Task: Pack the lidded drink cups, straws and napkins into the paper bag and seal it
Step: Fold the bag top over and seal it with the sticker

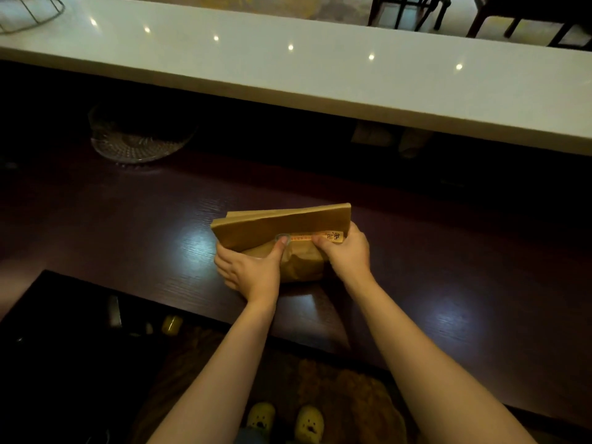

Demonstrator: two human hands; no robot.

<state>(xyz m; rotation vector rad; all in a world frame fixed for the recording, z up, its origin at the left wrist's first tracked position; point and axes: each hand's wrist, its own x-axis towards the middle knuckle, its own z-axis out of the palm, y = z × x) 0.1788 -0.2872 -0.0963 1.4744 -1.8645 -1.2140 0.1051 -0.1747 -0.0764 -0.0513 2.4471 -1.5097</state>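
Observation:
A brown paper bag (282, 227) stands on the dark wooden counter (128, 219), its top folded over toward me. An orange printed sticker strip (315, 237) lies across the lower edge of the folded flap. My left hand (253, 267) clasps the bag's left side, its thumb pressing the strip's left end. My right hand (347, 251) holds the bag's right side with its thumb on the strip's right part. Cups, straws and napkins are not visible; the bag's inside is hidden.
A clear glass dish (137, 139) sits at the back left of the counter. A raised white bar top (320, 68) runs across behind the bag. A wire basket (28, 11) stands at its far left. Chairs (413, 11) stand beyond.

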